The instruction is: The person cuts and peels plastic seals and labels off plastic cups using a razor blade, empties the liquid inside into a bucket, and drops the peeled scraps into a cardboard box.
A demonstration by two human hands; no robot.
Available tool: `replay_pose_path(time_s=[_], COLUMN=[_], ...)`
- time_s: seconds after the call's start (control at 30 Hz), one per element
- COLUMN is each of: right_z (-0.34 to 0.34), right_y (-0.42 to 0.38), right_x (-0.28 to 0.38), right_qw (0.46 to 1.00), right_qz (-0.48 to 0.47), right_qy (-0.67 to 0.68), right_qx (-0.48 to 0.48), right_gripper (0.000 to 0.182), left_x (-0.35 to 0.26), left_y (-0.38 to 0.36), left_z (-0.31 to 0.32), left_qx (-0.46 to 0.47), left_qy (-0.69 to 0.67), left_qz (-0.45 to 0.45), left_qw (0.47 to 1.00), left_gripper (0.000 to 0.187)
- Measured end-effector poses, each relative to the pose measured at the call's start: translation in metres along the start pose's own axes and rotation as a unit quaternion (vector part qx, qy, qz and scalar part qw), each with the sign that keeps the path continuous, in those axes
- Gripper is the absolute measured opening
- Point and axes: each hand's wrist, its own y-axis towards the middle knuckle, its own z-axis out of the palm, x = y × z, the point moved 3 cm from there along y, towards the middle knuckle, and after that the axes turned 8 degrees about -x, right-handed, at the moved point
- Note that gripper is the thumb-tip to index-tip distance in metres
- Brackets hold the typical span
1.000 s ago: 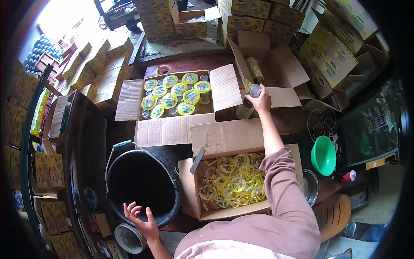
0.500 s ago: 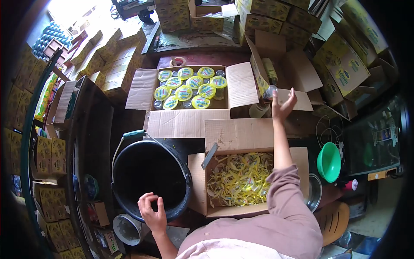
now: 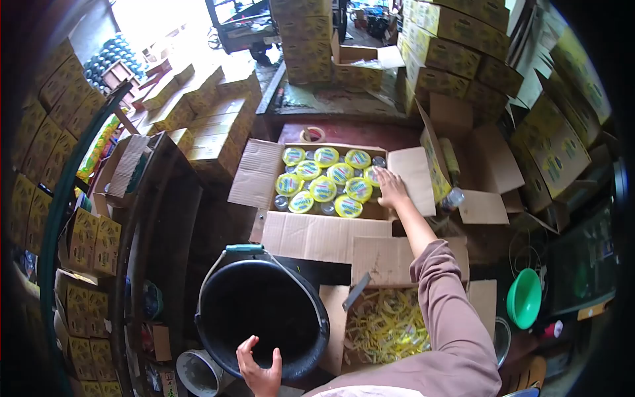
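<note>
My right hand (image 3: 393,190) reaches over the right side of an open carton (image 3: 324,228), fingers stretched out at a round yellow pack (image 3: 372,175) with a printed label. Several more of these round packs (image 3: 323,188) lie in the carton, with grey round bottle ends (image 3: 281,202) showing between them. My left hand (image 3: 260,368) hovers by the near rim of a large black bucket (image 3: 311,360), its thumb and fingers apart and nothing in them. A second open carton (image 3: 334,324), filled with yellow strips (image 3: 390,324), sits under my right forearm.
A metal blade-like strip (image 3: 357,292) stands up at the strip carton's edge. Right of the packs, a bottle (image 3: 452,200) sits by another open carton (image 3: 483,149). A green bowl (image 3: 524,299), a roll of tape (image 3: 313,135) and a white pail (image 3: 198,374) are nearby.
My right hand has moved left from beside the bottle to the round packs in the carton. My left hand stays by the bucket rim. The whole view has shifted.
</note>
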Motion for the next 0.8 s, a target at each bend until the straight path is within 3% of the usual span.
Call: replay_pose_path(time_s=[0.07,0.2,0.33,0.47,0.6,0.8], right_z=[0.010,0.025,0.006,0.000,0.021,0.015], right_y=[0.009,0.008,0.014,0.030,0.036,0.041], right_x=[0.003,0.003,0.011,0.012,0.004,-0.010], right_qw=[0.998,0.998,0.993,0.990,0.995,0.990], right_qz=[-0.019,-0.024,0.029,0.044,0.081,0.095], right_qy=[-0.031,-0.054,-0.064,-0.091,-0.042,0.013], right_qx=[0.046,-0.021,0.093,0.101,0.045,0.106], right_gripper=[0.085,0.080,0.075,0.071,0.073,0.072], left_x=[0.002,-0.001,-0.004,-0.003,-0.012,-0.017], left_y=[0.000,0.002,0.002,0.002,0.007,0.009], left_z=[0.001,0.001,0.002,0.002,-0.005,-0.007], left_qx=[0.005,0.010,0.010,0.010,0.004,0.003], left_qy=[0.006,0.020,0.019,0.018,0.018,0.000], left_qz=[-0.008,-0.023,-0.029,-0.026,-0.029,-0.037], left_qw=[1.000,0.999,0.999,0.999,0.999,0.999], left_gripper=[0.045,0.036,0.030,0.029,0.027,0.025])
